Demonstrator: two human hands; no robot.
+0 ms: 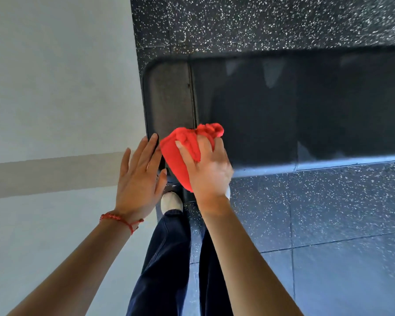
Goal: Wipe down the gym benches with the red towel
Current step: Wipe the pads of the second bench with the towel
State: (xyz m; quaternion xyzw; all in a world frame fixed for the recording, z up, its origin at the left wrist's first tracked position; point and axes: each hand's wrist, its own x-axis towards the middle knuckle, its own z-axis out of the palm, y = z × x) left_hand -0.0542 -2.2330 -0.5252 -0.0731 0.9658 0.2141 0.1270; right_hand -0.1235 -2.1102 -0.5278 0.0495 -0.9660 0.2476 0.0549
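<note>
A black padded gym bench (260, 106) stretches from the middle of the view off to the right. Its short end section (169, 96) is separated by a seam. My right hand (209, 169) grips a bunched red towel (180, 151) and presses it on the bench's near left corner. My left hand (139, 176) lies flat with fingers spread, its fingertips touching the bench's left end edge just left of the towel. A red string bracelet circles my left wrist.
A pale grey wall (55, 87) fills the left side, right against the bench end. Black rubber floor (328, 213) with white speckles surrounds the bench. My legs in dark trousers (169, 258) and a light shoe (171, 201) stand below the bench corner.
</note>
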